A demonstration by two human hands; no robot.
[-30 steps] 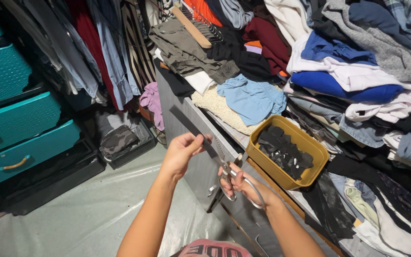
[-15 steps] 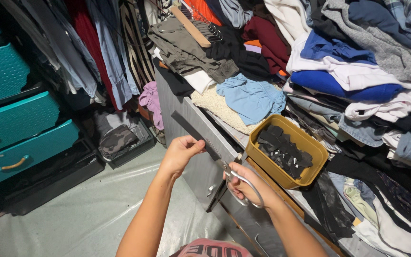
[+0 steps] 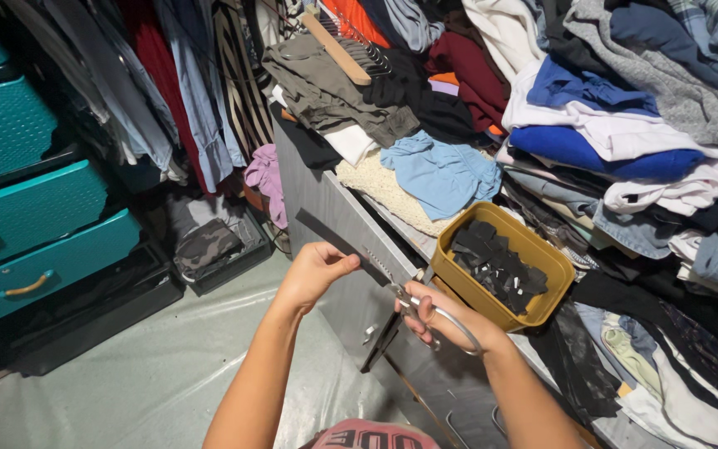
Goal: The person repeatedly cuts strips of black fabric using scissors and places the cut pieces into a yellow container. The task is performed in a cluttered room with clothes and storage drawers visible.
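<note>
Since the earlier frame your right hand dropped lower and the scissors opened. Black strip runs up-left to down-right, entering the blades from their left. Your left hand, pinched shut on the strip, is nearer it; your right fingers are curled through the scissor handles. Yellow tub of black pieces sits just right.

We've got a long black strip stretched out left of centre, and open metal scissors just right of it.
</note>
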